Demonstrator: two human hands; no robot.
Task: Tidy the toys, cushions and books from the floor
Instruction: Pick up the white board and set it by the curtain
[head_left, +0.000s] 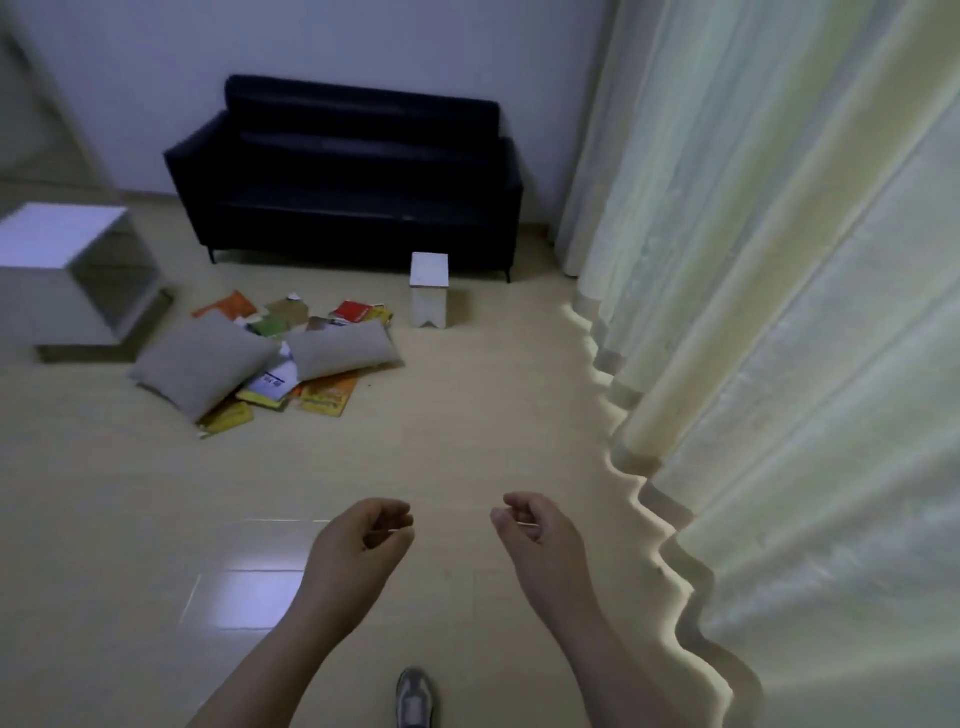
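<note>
My left hand (363, 535) and right hand (535, 530) hang out in front of me, fingers loosely curled, holding nothing. The mess lies well ahead on the floor (467, 415), between the white cabinet (62, 260) and the small stool (429, 288), in front of the dark sofa (343, 171). Two grey cushions, a left cushion (202, 364) and a right cushion (340, 351), lie on top of a scatter of books (327, 395). I can't pick out any toys from here; the heap is too far off and too dim.

What could go wrong, as I judge it: the cushions rest on the books, so tugging a book from under one may make the pile slide and fan wider — cushions should come off first. The books overlap at odd angles, and grabbing several in one hand could let the thin ones slip out. The floor looks glossy, so my shoe (414, 696) landing on a loose cover could skid. The curtain (779, 260) hangs close on my right — its hem might catch my foot.
</note>
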